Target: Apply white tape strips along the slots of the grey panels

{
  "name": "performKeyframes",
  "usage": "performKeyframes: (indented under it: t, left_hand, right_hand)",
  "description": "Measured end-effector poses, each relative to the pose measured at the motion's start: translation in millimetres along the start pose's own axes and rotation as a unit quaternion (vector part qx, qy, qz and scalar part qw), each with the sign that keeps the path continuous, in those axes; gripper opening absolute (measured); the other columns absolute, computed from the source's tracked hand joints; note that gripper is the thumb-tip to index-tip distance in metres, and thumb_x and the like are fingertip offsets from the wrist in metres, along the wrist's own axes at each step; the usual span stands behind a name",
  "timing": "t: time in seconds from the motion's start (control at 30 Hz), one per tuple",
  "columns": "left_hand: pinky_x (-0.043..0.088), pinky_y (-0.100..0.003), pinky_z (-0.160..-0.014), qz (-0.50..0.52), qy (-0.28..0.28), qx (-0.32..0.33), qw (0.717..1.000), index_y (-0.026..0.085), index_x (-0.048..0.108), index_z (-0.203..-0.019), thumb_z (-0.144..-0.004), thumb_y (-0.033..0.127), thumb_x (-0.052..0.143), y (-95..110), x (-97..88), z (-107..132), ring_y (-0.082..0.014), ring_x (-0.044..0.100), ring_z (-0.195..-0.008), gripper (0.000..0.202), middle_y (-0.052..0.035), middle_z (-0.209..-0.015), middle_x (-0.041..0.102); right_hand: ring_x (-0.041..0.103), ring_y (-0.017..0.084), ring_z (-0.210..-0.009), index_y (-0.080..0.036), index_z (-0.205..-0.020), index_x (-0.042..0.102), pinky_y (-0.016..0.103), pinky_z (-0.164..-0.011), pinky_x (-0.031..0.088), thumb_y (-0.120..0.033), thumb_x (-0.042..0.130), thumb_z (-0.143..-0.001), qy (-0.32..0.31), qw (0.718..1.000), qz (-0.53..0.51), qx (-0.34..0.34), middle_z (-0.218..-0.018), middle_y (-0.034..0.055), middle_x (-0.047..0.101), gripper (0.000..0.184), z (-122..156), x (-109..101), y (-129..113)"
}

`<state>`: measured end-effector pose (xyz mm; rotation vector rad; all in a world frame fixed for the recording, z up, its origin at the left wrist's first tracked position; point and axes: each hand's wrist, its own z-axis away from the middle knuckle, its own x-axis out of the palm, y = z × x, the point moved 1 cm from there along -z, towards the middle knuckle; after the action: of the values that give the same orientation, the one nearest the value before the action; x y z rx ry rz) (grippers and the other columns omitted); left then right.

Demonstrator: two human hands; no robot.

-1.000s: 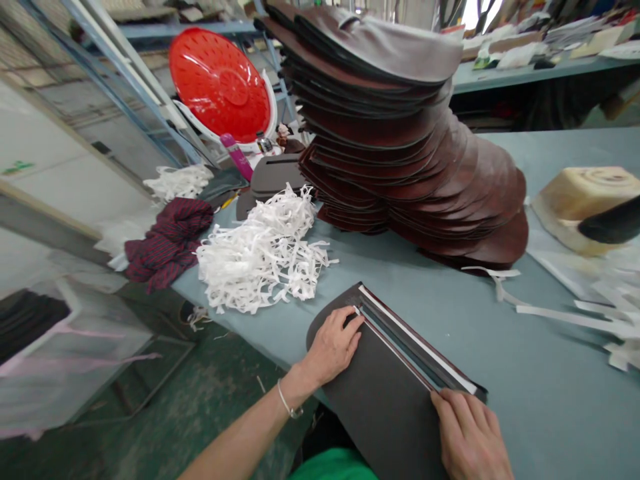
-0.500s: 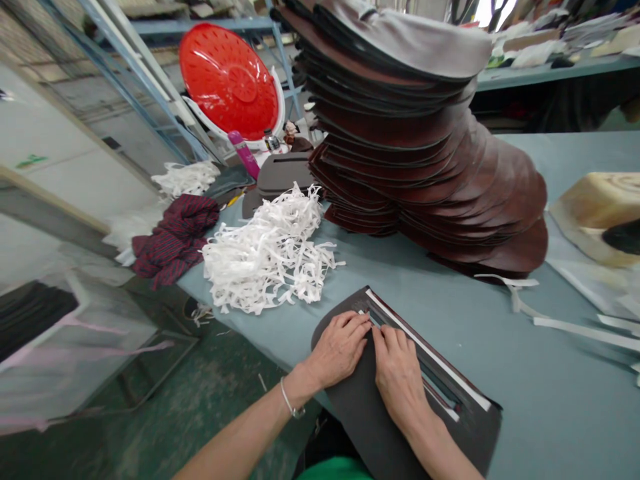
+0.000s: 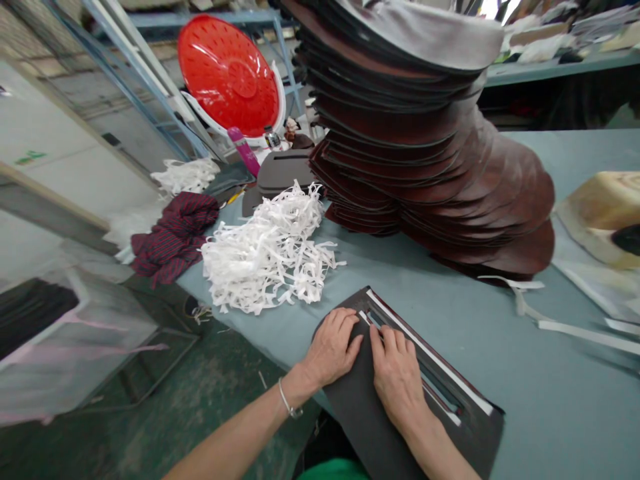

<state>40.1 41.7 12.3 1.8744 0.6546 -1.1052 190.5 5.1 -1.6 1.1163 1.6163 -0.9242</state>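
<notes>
- A flat, dark grey, round-ended panel (image 3: 470, 440) is laid at the near edge of the table, tilted across it, with its long slot facing up.
- A narrow white strip (image 3: 430, 353) and a thin reddish-brown strip (image 3: 440, 400) are seen along the slot (their material cannot be told).
- The left hand (image 3: 330, 350) is pressed flat on the panel's rounded end, with nothing grasped; a thin silver bracelet (image 3: 285, 399) is worn on that wrist.
- The right hand (image 3: 397, 380) is also laid open on the panel, its fingertips (image 3: 385, 340) set at the slot, just beside the left hand.
- A grey-blue table (image 3: 575, 387) bears everything nearby.
- A tall, leaning stack of curved brown leather panels (image 3: 425, 167) stands beyond the hands, well apart from them.
- A loose pile of white paper-like strips (image 3: 265, 260) lies to the left of the stack, and a crumpled dark red striped cloth (image 3: 173, 237) lies beside it.
- A round red perforated plastic lid (image 3: 227, 73) is propped up farther back, near a pink cylinder (image 3: 243, 150).
- A cream-coloured block (image 3: 600, 213) sits at the right (its material is unclear).
</notes>
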Motion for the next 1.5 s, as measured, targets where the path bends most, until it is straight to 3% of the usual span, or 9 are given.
performKeyframes:
  t: [0.37, 0.7, 1.07, 1.2, 1.3, 1.5]
  left_hand:
    - [0.042, -0.048, -0.101, 0.02, 0.004, -0.002, 1.0, 0.019, 0.049, -0.114, -0.086, 0.018, 0.05, 1.6, 0.3, -0.5, -0.026, 0.048, -0.117, 0.027, -0.0115, -0.119, 0.053]
    - [0.042, -0.048, -0.102, 0.011, -0.005, -0.005, 1.0, 0.018, 0.048, -0.117, -0.086, 0.018, 0.05, 0.5, 1.5, -1.5, -0.0261, 0.047, -0.119, 0.031, -0.0119, -0.121, 0.053]
    - [0.042, -0.049, -0.101, 0.006, 0.004, 0.0, 1.0, 0.02, 0.049, -0.113, -0.086, 0.017, 0.049, 4.6, 0.5, -0.6, -0.0266, 0.048, -0.116, 0.028, -0.0112, -0.118, 0.053]
    - [0.042, -0.047, -0.1, -0.017, -0.011, -0.004, 1.0, 0.02, 0.044, -0.125, -0.087, 0.018, 0.048, 5.4, -0.1, -2.0, -0.0257, 0.046, -0.116, 0.039, -0.0113, -0.12, 0.05]
    - [0.045, -0.047, -0.096, -0.043, -0.031, -0.002, 0.999, 0.023, 0.042, -0.131, -0.088, 0.02, 0.048, 5.1, 0.0, -4.9, -0.0255, 0.047, -0.113, 0.044, -0.0107, -0.121, 0.049]
    - [0.046, -0.046, -0.092, -0.067, -0.05, 0.016, 0.996, 0.024, 0.05, -0.123, -0.09, 0.023, 0.046, 2.9, -2.1, -10.9, -0.0257, 0.047, -0.109, 0.034, -0.0103, -0.119, 0.05]
  right_hand:
    - [0.048, 0.024, -0.086, -0.017, -0.132, 0.047, 0.038, -0.071, 0.036, -0.012, 0.044, -0.086, -0.022, 1.0, 0.01, 0.017, -0.095, 0.0111, 0.054, 0.046, -11.7, -2.3, -1.2]
    - [0.049, 0.025, -0.088, -0.021, -0.124, 0.053, 0.037, -0.069, 0.034, -0.015, 0.046, -0.086, -0.069, 0.997, 0.0, 0.046, -0.097, 0.0109, 0.054, 0.039, -28.8, -6.8, 0.2]
    - [0.047, 0.025, -0.089, -0.01, -0.123, 0.052, 0.039, -0.074, 0.037, -0.01, 0.045, -0.085, -0.008, 1.0, 0.004, 0.004, -0.1, 0.0129, 0.055, 0.038, -12.4, -1.4, -5.7]
    - [0.047, 0.025, -0.091, -0.013, -0.122, 0.053, 0.038, -0.076, 0.037, -0.011, 0.044, -0.087, 0.009, 1.0, -0.002, 0.009, -0.102, 0.0125, 0.055, 0.036, -8.4, -0.4, -4.5]
    - [0.047, 0.025, -0.091, -0.012, -0.123, 0.052, 0.038, -0.076, 0.038, -0.011, 0.044, -0.087, 0.007, 1.0, -0.001, 0.015, -0.103, 0.0128, 0.055, 0.037, -8.4, -0.8, -4.3]
    - [0.047, 0.025, -0.089, -0.011, -0.125, 0.051, 0.038, -0.074, 0.038, -0.01, 0.043, -0.086, -0.007, 1.0, 0.005, 0.01, -0.102, 0.0131, 0.055, 0.039, -9.3, -2.6, -4.3]
